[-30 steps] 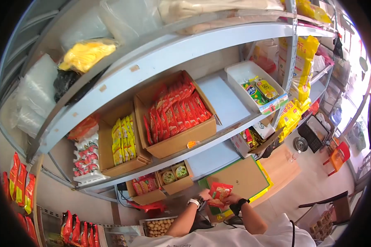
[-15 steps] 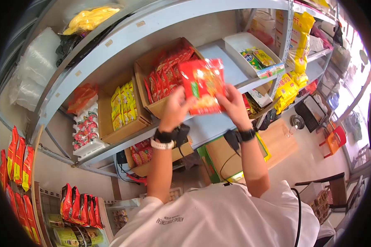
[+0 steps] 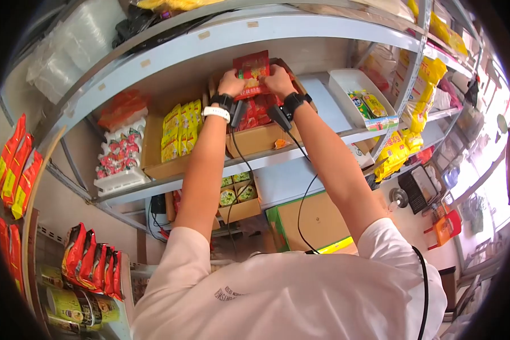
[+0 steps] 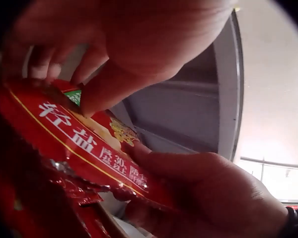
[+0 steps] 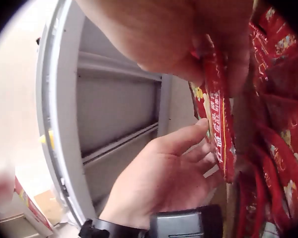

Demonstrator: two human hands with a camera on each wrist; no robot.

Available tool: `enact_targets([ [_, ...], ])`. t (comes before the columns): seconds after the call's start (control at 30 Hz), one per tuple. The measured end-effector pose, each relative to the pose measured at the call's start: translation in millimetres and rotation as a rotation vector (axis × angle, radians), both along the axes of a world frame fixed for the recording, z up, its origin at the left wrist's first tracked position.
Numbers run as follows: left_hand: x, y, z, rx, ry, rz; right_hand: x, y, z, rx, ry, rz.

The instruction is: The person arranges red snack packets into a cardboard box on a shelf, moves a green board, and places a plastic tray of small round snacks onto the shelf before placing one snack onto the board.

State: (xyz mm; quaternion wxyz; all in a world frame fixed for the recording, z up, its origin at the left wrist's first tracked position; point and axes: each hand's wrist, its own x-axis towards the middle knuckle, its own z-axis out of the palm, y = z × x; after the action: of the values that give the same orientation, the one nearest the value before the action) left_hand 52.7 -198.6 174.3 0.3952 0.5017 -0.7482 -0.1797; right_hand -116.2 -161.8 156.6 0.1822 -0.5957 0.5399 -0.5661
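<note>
Both my hands hold a red packet [image 3: 254, 72] upright by its two sides, over a cardboard box [image 3: 260, 141] of similar red packets on the middle shelf. On its left edge, my left hand [image 3: 231, 85] pinches it between thumb and fingers; my right hand [image 3: 279, 82] grips the right edge. White lettering runs along the packet [image 4: 74, 136] in the left wrist view, with the thumbs on its printed face. More red packets [image 5: 273, 168] stand in the box close beside it in the right wrist view.
Left of the box are a carton of yellow packets [image 3: 178, 130] and a white tray of red-and-white packs [image 3: 119, 153]. To the right stands a white bin [image 3: 345, 88]. A shelf beam [image 3: 266, 27] crosses above my hands. Cables [image 3: 303, 204] hang from both wrists.
The red packet came up from low in front of the body, then moved forward to over the box of red packets. Both hands kept hold of it and the arms stretched out.
</note>
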Motion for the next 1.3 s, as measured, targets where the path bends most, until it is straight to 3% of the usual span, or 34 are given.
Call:
enact_targets([
  [0.17, 8, -35, 12, 0.095, -0.136, 0.045, 9, -30, 12, 0.173, 0.208, -0.076],
  [0.27, 12, -68, 1, 0.084, -0.138, 0.003, 8, -68, 2, 0.056, 0.447, 0.103],
  [0.4, 8, -56, 15, 0.114, -0.371, 0.076, 18, -71, 5, 0.023, 0.502, 0.030],
  [0.43, 6, -106, -21, 0.110, -0.243, 0.010, 17, -84, -5, 0.029, 0.525, 0.026],
  [0.53, -11, -159, -83, 0.134, -0.305, 0.072, 15, -104, -26, -0.052, 0.612, 0.036],
  [0.57, -3, -108, -41, 0.232, -0.363, 0.010, 13, -107, -36, -0.086, 0.643, 0.045],
  [0.67, 2, -96, -39, 0.081, -0.750, -0.225, 13, -103, -26, 0.082, 0.752, 0.131],
  [0.8, -3, -122, -63, 0.080, -0.637, -0.154, 19, -96, -16, 0.147, 0.840, 0.228],
  [0.87, -3, -113, -51, 0.117, -0.546, -0.161, 15, -102, -23, 0.124, 0.808, 0.221],
  [0.9, -1, -109, -44, 0.057, -0.749, -0.251, 14, -104, -25, 0.106, 0.793, 0.214],
  [1.0, -3, -101, -41, 0.309, -0.370, -0.066, 16, -103, -29, 0.038, 0.782, 0.140],
  [1.1, 0, -87, -27, 0.287, -0.539, -0.167, 11, -103, -29, -0.021, 0.758, 0.118],
  [1.2, -1, -119, -55, 0.167, -0.687, -0.197, 6, -89, -20, 0.003, 0.626, -0.045],
  [1.23, -3, -121, -65, 0.114, -0.467, -0.136, 5, -92, -18, 0.046, 0.602, -0.049],
  [1.27, -6, -123, -74, 0.042, -0.245, -0.096, -1, -101, -29, -0.065, 0.589, -0.074],
  [1.3, -3, -115, -58, 0.092, -0.403, -0.262, -8, -108, -40, -0.139, 0.671, -0.117],
])
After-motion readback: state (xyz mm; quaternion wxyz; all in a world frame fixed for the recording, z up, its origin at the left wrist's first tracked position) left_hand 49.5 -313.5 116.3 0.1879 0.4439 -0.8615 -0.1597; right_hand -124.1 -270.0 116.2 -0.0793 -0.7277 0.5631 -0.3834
